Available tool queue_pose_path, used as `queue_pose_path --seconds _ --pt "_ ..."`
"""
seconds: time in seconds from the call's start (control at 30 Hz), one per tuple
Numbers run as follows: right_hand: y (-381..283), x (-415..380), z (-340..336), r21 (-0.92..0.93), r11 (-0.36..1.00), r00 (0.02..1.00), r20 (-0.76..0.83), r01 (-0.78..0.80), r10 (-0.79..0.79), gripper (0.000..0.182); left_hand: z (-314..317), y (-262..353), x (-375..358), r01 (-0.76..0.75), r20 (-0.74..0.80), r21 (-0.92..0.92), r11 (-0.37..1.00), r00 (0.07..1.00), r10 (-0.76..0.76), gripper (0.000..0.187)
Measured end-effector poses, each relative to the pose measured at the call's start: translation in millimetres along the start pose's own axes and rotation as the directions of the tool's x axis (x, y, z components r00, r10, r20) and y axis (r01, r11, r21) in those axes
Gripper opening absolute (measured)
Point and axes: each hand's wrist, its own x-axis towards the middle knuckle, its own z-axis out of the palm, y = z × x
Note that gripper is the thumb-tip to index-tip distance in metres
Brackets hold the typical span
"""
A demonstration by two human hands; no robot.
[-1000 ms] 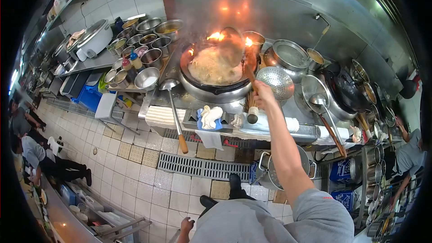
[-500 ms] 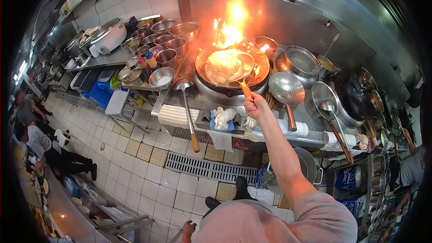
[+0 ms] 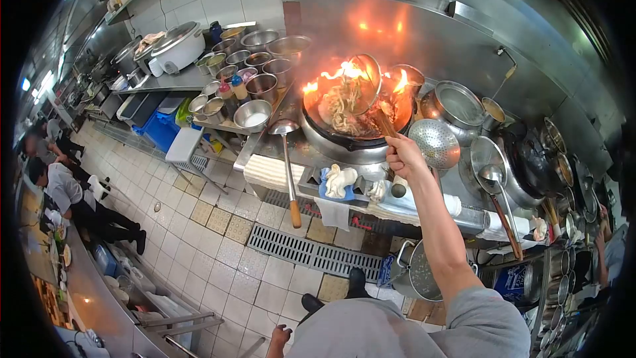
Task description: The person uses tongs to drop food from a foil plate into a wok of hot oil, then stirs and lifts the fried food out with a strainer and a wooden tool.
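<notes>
My right hand point(image 3: 405, 154) is closed round the wooden handle of a wide round ladle or strainer point(image 3: 368, 78), whose head tilts above the wok point(image 3: 405, 111). Pale strips of food point(image 3: 344, 103) tumble beside the head, with flames point(image 3: 351, 68) behind and around them. Down by my left side hangs my left hand point(image 3: 281, 335), small in view, its fingers loosely bent and apart with nothing visible in them. A steel ladle point(image 3: 289, 172) with a wooden handle lies left of the wok, and a perforated strainer point(image 3: 434, 142) rests right of it.
Metal bowls point(image 3: 263, 86), squeeze bottles point(image 3: 238, 86) and a large lidded cooker point(image 3: 179, 46) stand left. A steel pot point(image 3: 454, 103), mesh strainer point(image 3: 488, 159) and dark wok point(image 3: 533, 159) are right. A stool point(image 3: 185, 144) stands on the tiles. Co-workers point(image 3: 66, 189) are far left, another person far right.
The tall flames have shrunk. The strainer head has swung upright, and the food is now loose strips in the air at the wok. The view has shifted, with the stove slightly farther right.
</notes>
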Motion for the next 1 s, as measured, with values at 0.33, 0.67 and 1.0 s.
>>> queue_pose_path --seconds 0.33,0.67,1.0 --pt "-0.6 -2.3 -10.7 -0.425 0.89 0.97 -0.092 0.165 -0.223 0.027 5.0 16.6 -3.8 0.07 0.08 -0.072 0.995 0.995 -0.064 0.053" --pt "-14.9 29.5 -85.9 -0.225 0.955 0.957 -0.172 0.193 -0.234 0.021 10.9 40.8 -20.8 0.136 0.02 -0.063 0.989 0.991 -0.135 0.053" --pt "-0.2 111.3 -125.7 0.098 0.961 0.961 -0.074 -0.259 0.267 0.022 23.6 35.9 -29.7 0.071 0.042 -0.079 0.994 0.997 -0.067 0.049"
